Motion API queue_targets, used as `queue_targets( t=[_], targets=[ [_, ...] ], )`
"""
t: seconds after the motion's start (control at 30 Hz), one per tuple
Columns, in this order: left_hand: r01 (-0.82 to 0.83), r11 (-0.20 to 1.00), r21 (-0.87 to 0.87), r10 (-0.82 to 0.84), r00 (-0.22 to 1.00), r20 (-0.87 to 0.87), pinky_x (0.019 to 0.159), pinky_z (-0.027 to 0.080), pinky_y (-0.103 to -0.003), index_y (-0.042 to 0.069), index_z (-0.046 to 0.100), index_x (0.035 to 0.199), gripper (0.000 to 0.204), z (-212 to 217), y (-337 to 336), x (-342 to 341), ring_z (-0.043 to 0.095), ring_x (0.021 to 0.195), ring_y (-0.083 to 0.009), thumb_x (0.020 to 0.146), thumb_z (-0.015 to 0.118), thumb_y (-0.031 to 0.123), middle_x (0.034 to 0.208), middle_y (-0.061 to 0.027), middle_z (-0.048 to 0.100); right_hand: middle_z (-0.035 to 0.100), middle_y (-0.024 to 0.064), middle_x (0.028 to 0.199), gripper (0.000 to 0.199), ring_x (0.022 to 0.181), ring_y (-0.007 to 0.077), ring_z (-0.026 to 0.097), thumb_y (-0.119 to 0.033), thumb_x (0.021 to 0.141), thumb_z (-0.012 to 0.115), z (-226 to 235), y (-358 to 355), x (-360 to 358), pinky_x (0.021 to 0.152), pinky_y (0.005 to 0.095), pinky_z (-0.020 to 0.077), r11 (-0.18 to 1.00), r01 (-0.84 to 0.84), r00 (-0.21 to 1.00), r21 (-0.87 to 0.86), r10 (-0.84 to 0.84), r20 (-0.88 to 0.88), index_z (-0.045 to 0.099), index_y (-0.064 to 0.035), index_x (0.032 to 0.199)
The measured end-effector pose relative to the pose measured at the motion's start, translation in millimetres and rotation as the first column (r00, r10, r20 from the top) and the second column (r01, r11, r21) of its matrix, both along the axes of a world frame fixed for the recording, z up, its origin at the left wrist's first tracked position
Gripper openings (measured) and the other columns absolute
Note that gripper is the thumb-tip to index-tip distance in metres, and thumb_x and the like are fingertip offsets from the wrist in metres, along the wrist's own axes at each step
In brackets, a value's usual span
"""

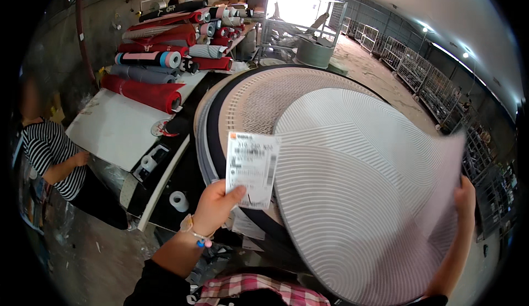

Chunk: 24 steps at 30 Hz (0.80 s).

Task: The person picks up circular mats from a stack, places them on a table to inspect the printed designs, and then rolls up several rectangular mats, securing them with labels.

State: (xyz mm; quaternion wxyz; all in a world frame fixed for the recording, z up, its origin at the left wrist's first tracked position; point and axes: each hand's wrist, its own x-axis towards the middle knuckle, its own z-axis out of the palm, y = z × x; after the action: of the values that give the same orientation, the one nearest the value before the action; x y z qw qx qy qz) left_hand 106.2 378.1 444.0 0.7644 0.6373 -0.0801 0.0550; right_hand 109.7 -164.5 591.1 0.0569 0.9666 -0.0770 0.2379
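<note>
Pinched between the thumb and fingers of my left hand (pixel 214 208) is a white printed paper label (pixel 252 165) with an orange mark at its top corner. My right hand (pixel 466 196) is closed on the right edge of a large pale grey round mat (pixel 347 196) with curved and straight ribbed lines. That edge is lifted and bent upward, showing a pinkish tint. Beneath it lies a stack of round mats, the upper one a beige patterned mat (pixel 248 105) over a dark-rimmed one. The label hangs in front of this stack, beside the grey mat's left edge.
Left of the stack stands a white-topped table (pixel 110 127) with rolled red mats (pixel 144 92) and several other rolls behind. A white paper roll (pixel 178 200) sits near its corner. A person in a striped top (pixel 52 152) stands at left. Wire cages (pixel 410 66) line the right wall.
</note>
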Motion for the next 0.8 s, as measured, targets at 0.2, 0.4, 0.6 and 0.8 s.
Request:
queue_targets(
  t=[0.2, 0.4, 0.6, 0.8],
  targets=[
    [0.003, 0.823, -0.568, -0.058, 0.995, -0.079, 0.078, 0.044, -0.038, -0.002, 0.044, 0.111, 0.033, 19, 57, 31, 0.053, 0.096, -0.0243, 0.087, 0.045, 0.021, 0.108, -0.0112, 0.053, 0.06, 0.0118, 0.092, 0.028, 0.068, 0.0255, 0.059, -0.005, 0.076, 0.044, -20, 238, -72, 0.056, 0.0302, 0.0475, 0.752, -0.659, 0.714, -0.016, 0.62, -0.324, 0.053, -0.002, 0.101],
    [0.012, 0.766, -0.643, -0.065, 0.996, -0.058, 0.083, 0.04, -0.038, -0.002, 0.036, 0.119, 0.041, -7, 76, 74, 0.047, 0.103, -0.0241, 0.088, 0.041, 0.025, 0.116, -0.0109, 0.047, 0.055, 0.0118, 0.105, 0.042, 0.084, 0.029, 0.057, -0.014, 0.068, 0.055, -16, 264, -159, 0.07, 0.0362, 0.0469, 0.653, -0.646, 0.397, 0.395, 0.73, -0.556, 0.053, -0.0042, 0.108],
    [-0.194, 0.939, -0.283, 0.137, 0.968, -0.21, 0.072, 0.044, -0.026, -0.006, 0.054, 0.097, 0.026, -38, 103, 65, 0.056, 0.079, -0.0151, 0.085, 0.051, 0.016, 0.09, -0.0088, 0.06, 0.048, 0.0139, 0.118, 0.043, 0.102, 0.0243, 0.05, -0.023, 0.076, 0.057, -59, 193, -208, 0.083, 0.032, 0.041, 0.743, -0.338, 0.736, 0.577, 0.591, -0.33, 0.049, -0.0037, 0.114],
    [-0.295, 0.951, 0.097, 0.293, 0.956, 0.034, 0.063, 0.043, -0.023, -0.006, 0.058, 0.089, 0.021, -49, 88, 34, 0.054, 0.072, -0.0102, 0.084, 0.051, 0.013, 0.083, -0.0072, 0.061, 0.046, 0.0133, 0.12, 0.044, 0.106, 0.0211, 0.047, -0.023, 0.082, 0.048, -126, 112, -254, 0.089, 0.0328, 0.0369, 0.583, 0.648, 0.682, 0.489, -0.73, -0.033, 0.041, -0.0022, 0.121]
  ],
)
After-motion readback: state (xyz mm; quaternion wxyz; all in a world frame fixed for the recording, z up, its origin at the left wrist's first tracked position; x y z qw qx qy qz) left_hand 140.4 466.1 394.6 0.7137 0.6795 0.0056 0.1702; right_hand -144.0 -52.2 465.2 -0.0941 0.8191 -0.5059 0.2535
